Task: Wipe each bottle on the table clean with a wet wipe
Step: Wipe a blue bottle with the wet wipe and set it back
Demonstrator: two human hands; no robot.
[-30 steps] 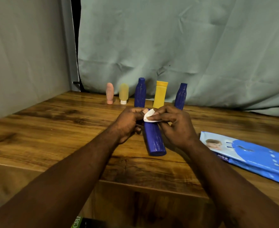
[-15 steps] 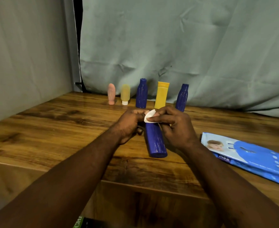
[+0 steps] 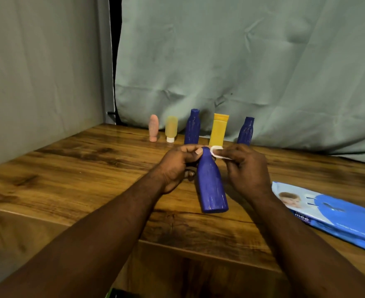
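left hand [image 3: 175,166] grips blue bottle [image 3: 211,186] | right hand [image 3: 246,171] pinches wipe [image 3: 217,153]
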